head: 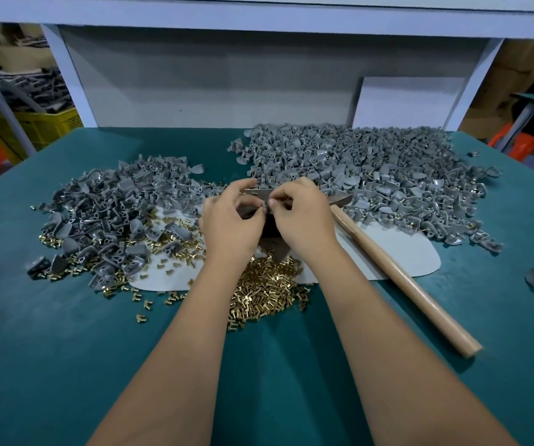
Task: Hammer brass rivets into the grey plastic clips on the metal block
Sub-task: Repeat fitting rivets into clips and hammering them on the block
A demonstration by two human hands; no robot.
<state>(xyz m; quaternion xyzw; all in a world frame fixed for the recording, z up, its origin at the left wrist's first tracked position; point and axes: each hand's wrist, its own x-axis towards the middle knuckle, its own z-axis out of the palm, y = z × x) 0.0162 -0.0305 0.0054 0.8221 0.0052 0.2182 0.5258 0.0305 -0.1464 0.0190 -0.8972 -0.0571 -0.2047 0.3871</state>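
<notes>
Hammer (pixel 397 272) beside hands, metal block (pixel 270 225) perhaps half-hidden.

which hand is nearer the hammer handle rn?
Right. The right hand works over the metal block, just beside the upper end of the wooden hammer handle, which lies on its outer side. The left hand sits beyond the right one, farther from it.

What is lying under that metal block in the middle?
The metal block stands on a pale grey sheet laid over the green table. Brass rivets are heaped at its near edge. Both hands cover most of the block.
</notes>
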